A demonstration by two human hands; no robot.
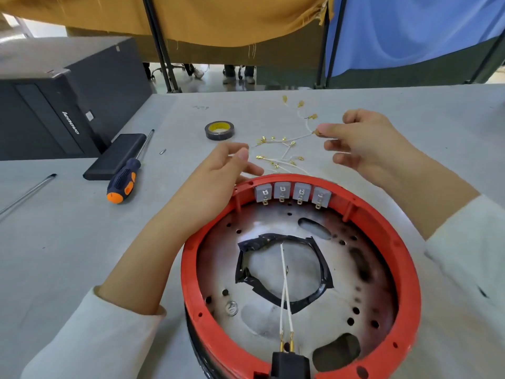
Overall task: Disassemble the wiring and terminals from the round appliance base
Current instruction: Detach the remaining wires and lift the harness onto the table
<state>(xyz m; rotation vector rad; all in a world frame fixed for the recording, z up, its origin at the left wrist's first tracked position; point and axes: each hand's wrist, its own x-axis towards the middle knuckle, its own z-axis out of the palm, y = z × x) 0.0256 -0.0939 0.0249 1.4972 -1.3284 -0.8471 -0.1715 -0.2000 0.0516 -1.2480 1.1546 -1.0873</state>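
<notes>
Nearest, the round red plastic base (300, 283) lies on the grey table (68, 242), with two white wires (284, 291) crossing its scorched metal plate and four grey terminal blocks (292, 193) on the far rim. Beyond, the left hand (218, 173) rests loosely open; the right hand (363, 140) pinches a brass-tipped wire bundle (284, 151).

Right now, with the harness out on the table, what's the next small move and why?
Probably release the white wire harness from the right hand, which pinches one of its brass terminals, and reach for the two white wires inside the red base. The harness lies on the table clear of the base, while that pair looks plugged into the black connector at the near rim.
</notes>
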